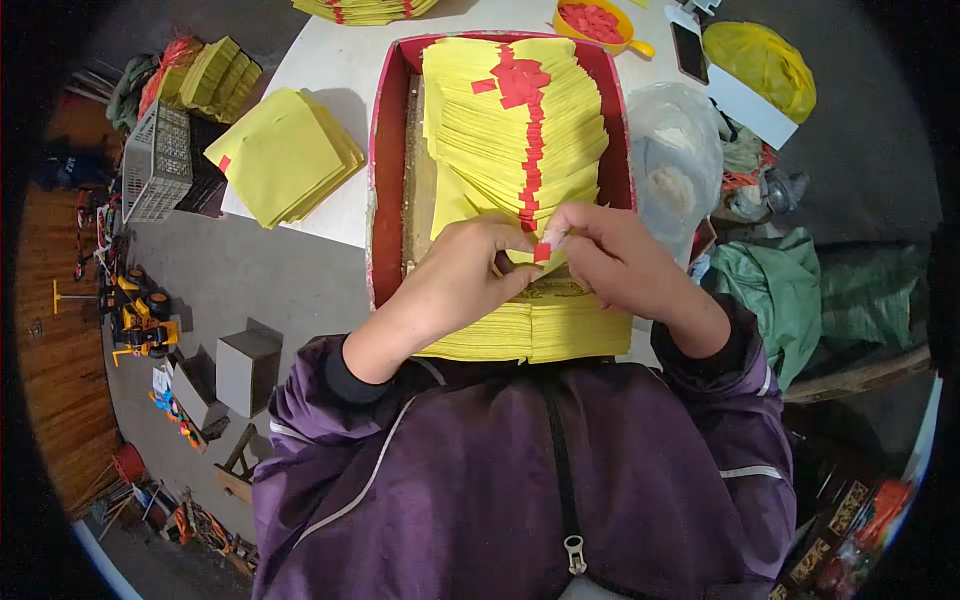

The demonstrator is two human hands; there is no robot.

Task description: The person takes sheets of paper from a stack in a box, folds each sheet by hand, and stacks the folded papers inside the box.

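Note:
My left hand pinches the edge of a yellow paper sheet between thumb and forefinger. A small red paper square sits on that sheet, right at my fingertips. From the other side my right hand is closed at the same spot, its fingertips beside the red square. Both hands are over a red-sided box. Inside it, overlapping yellow sheets form a long row, with red squares along their middle and several loose red pieces on top. Closest to my body lies a thick yellow paper stack.
A yellow paper pile lies left of the box on the white table. Beyond the box are a yellow scoop of red pieces and a phone. At right sit a clear plastic bag and a yellow bag.

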